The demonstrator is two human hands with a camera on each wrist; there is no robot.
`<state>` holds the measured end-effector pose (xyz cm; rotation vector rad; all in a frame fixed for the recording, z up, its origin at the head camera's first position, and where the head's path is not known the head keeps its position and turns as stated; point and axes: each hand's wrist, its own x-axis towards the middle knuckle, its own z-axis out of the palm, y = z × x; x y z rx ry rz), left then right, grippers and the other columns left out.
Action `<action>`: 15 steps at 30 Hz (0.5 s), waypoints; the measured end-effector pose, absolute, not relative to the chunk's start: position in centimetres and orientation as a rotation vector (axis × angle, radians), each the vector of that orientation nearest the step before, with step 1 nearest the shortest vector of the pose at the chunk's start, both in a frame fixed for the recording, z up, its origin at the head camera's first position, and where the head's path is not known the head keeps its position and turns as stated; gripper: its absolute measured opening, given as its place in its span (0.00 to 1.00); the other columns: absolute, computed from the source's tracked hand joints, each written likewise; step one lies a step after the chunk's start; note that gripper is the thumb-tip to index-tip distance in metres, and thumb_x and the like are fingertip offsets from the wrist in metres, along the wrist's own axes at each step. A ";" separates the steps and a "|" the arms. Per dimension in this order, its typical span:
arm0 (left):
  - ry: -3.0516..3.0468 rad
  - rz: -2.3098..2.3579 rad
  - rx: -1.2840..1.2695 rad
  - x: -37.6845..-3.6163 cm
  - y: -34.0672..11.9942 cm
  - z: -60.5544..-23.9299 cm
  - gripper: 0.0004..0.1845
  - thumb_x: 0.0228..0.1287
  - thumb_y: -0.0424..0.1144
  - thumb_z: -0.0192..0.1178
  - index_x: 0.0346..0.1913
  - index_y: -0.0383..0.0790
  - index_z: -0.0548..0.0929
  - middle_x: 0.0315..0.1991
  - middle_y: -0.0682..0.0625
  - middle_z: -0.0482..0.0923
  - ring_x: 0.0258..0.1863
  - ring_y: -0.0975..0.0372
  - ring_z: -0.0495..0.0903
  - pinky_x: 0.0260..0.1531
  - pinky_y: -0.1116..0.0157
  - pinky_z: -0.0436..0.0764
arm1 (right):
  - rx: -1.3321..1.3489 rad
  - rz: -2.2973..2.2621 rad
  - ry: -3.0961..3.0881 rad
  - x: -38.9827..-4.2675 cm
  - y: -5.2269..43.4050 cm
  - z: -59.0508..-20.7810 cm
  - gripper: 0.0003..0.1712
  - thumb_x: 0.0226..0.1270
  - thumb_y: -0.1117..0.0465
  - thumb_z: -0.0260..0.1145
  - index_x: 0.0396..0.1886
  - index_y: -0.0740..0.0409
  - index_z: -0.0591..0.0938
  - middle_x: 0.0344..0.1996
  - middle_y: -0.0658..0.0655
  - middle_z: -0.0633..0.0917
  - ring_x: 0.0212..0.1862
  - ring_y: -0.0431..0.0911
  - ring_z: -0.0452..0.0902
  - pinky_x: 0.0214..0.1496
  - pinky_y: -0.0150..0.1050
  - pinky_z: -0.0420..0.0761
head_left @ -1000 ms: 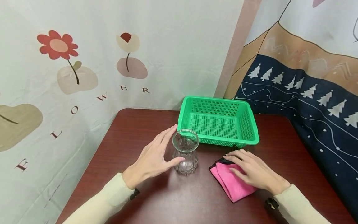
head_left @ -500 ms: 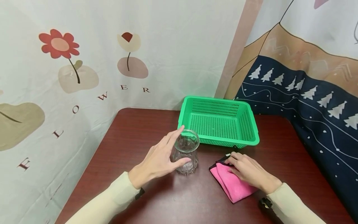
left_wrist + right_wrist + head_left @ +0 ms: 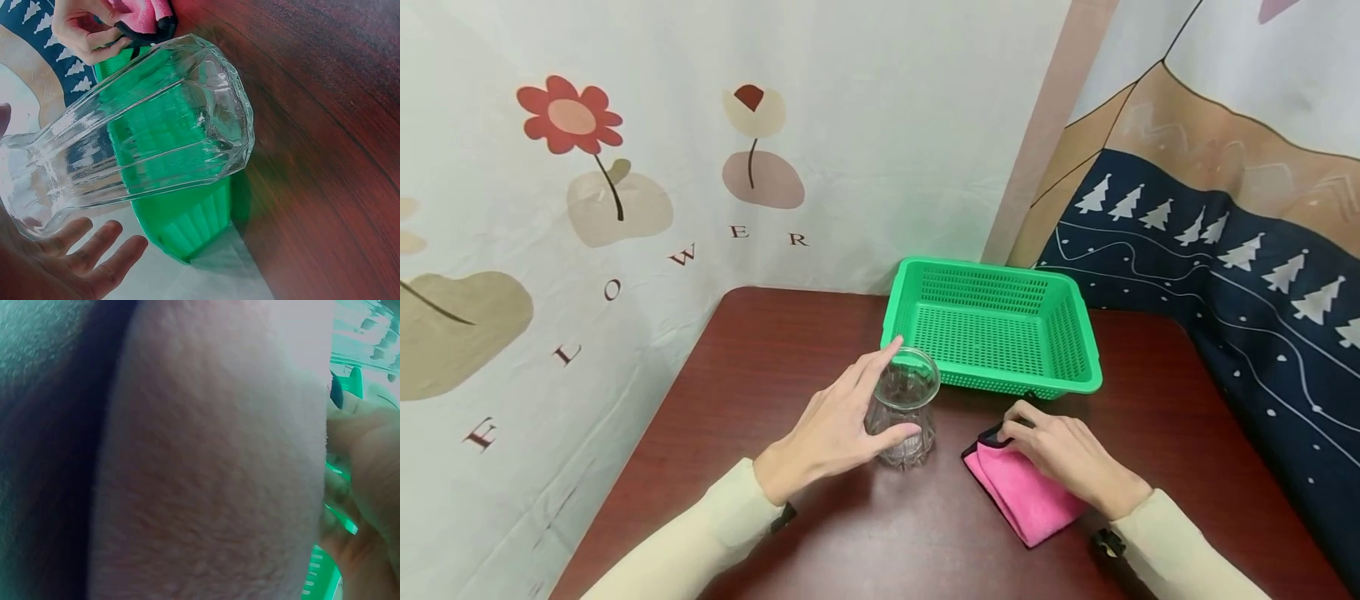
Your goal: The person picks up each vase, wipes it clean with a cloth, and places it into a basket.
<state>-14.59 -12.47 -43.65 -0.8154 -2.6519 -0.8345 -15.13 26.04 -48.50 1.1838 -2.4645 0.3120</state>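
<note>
Even, bright light fills the head view, with soft shadows under the arms on the desk (image 3: pixel 775 350). Its edges bend slightly. The left wrist view is sharp, with glints on the glass (image 3: pixel 156 119). The right wrist view is blurred, too close to the cloth (image 3: pixel 206 456).

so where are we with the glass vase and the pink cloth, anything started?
Done: nothing visible; the green basket is empty. In hand: the left hand is closing around the glass vase, thumb on its front, fingers still loose, vase standing on the table. The right hand pinches the far corner of the folded pink cloth, which lies flat. Left: a full grip, lifting either item.
</note>
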 end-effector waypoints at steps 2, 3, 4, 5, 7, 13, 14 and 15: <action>-2.659 -0.834 -0.812 -14.6 -12.4 -43.6 0.64 0.72 0.69 0.78 0.98 0.69 0.46 0.85 0.54 0.74 0.75 0.55 0.86 0.55 0.41 0.95 | 1.212 0.373 -2.508 -15.0 26.2 -48.4 0.19 0.69 0.65 0.86 0.51 0.38 0.93 0.53 0.42 0.87 0.37 0.32 0.86 0.38 0.29 0.87; -2.661 -0.836 -0.811 -14.6 -12.3 -43.6 0.64 0.72 0.69 0.78 0.98 0.69 0.46 0.85 0.54 0.74 0.75 0.55 0.86 0.55 0.40 0.95 | 1.224 0.409 -2.537 -15.0 26.3 -48.3 0.19 0.70 0.64 0.86 0.55 0.39 0.93 0.56 0.43 0.87 0.42 0.33 0.88 0.44 0.29 0.89; -2.666 -0.840 -0.808 -14.5 -12.3 -43.5 0.64 0.72 0.69 0.78 0.98 0.70 0.46 0.85 0.54 0.74 0.75 0.54 0.86 0.56 0.40 0.95 | 1.236 0.453 -2.567 -14.9 26.5 -48.3 0.21 0.71 0.64 0.87 0.58 0.40 0.93 0.59 0.45 0.87 0.47 0.34 0.90 0.50 0.29 0.90; -2.672 -0.846 -0.804 -14.5 -12.2 -43.5 0.64 0.72 0.69 0.77 0.98 0.70 0.46 0.85 0.54 0.74 0.75 0.54 0.86 0.57 0.39 0.95 | 1.244 0.498 -2.595 -14.8 26.7 -48.2 0.23 0.71 0.64 0.87 0.61 0.41 0.93 0.62 0.46 0.87 0.50 0.35 0.91 0.54 0.28 0.90; -2.682 -0.863 -0.799 -14.5 -12.1 -43.4 0.63 0.72 0.69 0.77 0.97 0.70 0.46 0.86 0.53 0.74 0.75 0.53 0.87 0.57 0.38 0.95 | 1.258 0.559 -2.634 -14.7 27.1 -48.1 0.25 0.70 0.64 0.87 0.63 0.43 0.92 0.65 0.48 0.85 0.57 0.37 0.90 0.61 0.25 0.88; -2.711 -0.924 -0.778 -14.4 -12.1 -43.4 0.63 0.72 0.67 0.78 0.97 0.68 0.46 0.88 0.54 0.71 0.79 0.51 0.85 0.64 0.37 0.92 | 1.352 0.648 -2.794 -14.0 28.5 -47.6 0.20 0.77 0.61 0.82 0.62 0.37 0.92 0.67 0.42 0.88 0.66 0.42 0.87 0.70 0.35 0.89; -2.716 -0.931 -0.773 -14.4 -12.1 -43.5 0.64 0.72 0.67 0.79 0.97 0.68 0.46 0.88 0.55 0.71 0.80 0.52 0.84 0.67 0.37 0.91 | 1.359 0.672 -2.852 -13.8 28.6 -47.5 0.20 0.80 0.59 0.80 0.65 0.36 0.92 0.70 0.42 0.88 0.69 0.44 0.87 0.72 0.39 0.89; -2.717 -0.940 -0.772 -14.4 -12.2 -43.5 0.64 0.72 0.67 0.79 0.97 0.68 0.46 0.88 0.56 0.71 0.81 0.53 0.83 0.68 0.37 0.90 | 1.356 0.710 -2.915 -13.5 28.8 -47.4 0.20 0.83 0.56 0.78 0.69 0.35 0.91 0.74 0.43 0.87 0.73 0.46 0.85 0.75 0.42 0.89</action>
